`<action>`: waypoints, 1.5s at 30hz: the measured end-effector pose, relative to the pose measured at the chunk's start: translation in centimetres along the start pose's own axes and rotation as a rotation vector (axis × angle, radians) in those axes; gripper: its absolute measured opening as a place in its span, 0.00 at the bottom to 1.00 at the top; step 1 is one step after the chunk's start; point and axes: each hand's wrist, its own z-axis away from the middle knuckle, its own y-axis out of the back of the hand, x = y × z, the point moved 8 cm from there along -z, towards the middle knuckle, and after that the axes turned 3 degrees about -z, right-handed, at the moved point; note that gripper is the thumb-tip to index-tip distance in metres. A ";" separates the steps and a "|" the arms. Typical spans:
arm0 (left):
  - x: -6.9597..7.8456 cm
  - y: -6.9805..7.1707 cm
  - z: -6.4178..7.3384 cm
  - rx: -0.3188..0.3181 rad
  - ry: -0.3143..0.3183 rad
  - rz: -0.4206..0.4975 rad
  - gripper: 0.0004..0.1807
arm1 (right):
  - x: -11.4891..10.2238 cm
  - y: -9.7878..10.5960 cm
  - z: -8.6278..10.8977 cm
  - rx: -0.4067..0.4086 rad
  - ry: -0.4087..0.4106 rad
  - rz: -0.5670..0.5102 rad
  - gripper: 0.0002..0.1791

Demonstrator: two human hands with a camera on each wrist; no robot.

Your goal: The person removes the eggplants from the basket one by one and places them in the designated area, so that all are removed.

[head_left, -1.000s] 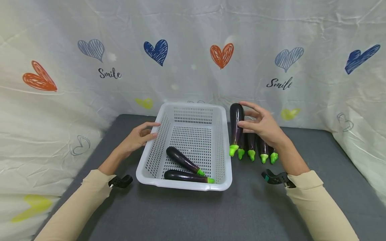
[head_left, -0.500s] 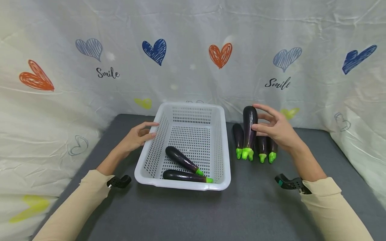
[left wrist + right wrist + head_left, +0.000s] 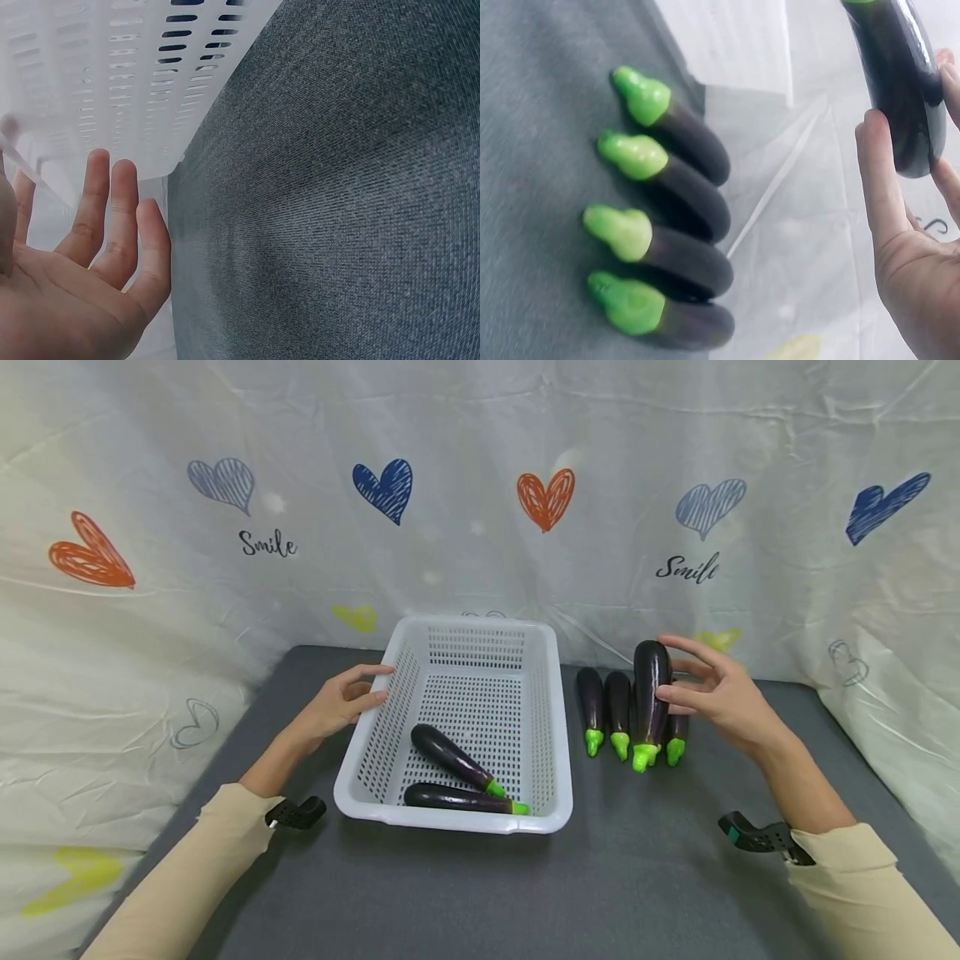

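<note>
A white plastic basket [image 3: 465, 823] holds two dark purple eggplants with green stems: one slanted [image 3: 448, 753], one lying along the front wall [image 3: 459, 797]. At the basket's left rim my left hand [image 3: 333, 706] pinches the edge with thumb and index finger; its other fingers [image 3: 124, 225] stretch out below the rim, against or near the slotted wall. My right hand [image 3: 723, 697] grips another eggplant [image 3: 649, 693] between thumb and fingers, raised above a row of several eggplants [image 3: 682, 206] on the table. In the head view the held one partly covers one in that row.
The dark grey cloth-covered table [image 3: 465, 902] carries everything. Behind it hangs a pale curtain [image 3: 465, 560] printed with hearts and the word Smile, close to the far ends of the basket and the row.
My right hand has moved to the right with the eggplant, away from the basket and along the row, uncovering eggplants at the row's left. The left hand and basket have stayed put.
</note>
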 end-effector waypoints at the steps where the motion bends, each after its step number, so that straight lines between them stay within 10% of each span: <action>1: 0.0 0.0 0.0 0.000 0.000 -0.001 0.29 | 0.1 0.2 0.2 0.001 0.000 0.007 0.38; 45: -0.3 0.1 -0.1 0.003 -0.003 0.020 0.30 | 8.8 9.9 3.6 0.080 -0.167 0.207 0.41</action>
